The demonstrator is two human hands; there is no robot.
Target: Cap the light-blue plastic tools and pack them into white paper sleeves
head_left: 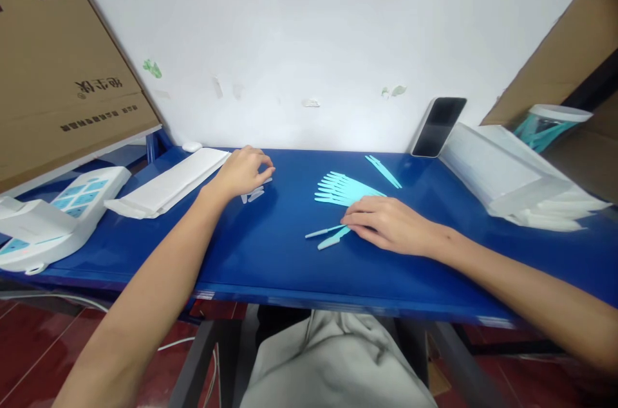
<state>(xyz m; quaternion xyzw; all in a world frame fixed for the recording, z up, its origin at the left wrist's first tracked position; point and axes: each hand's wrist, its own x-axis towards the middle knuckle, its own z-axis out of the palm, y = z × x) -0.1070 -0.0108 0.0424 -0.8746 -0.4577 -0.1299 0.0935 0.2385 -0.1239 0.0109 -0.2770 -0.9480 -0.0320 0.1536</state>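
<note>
My left hand [245, 171] is over a few small translucent caps [255, 194] on the blue table, its thumb and fingers curled together; whether a cap is between them is too small to tell. My right hand [381, 222] has its fingers closed on the ends of two turquoise sticks [330, 241], whose paler tips point left. Just behind it lies a fan of several turquoise sticks [342, 188], its right end partly hidden by the hand. Farther back, a couple of similar sticks [383, 171] lie side by side at a slant.
White folded packs [168, 183] lie at the left, beside a white device with blue keys [87, 195]. A phone [439, 127] leans on the wall at the back right, near white bags [512, 176] and a tub [555, 121]. The blue table's front edge [309, 305] is close to the body.
</note>
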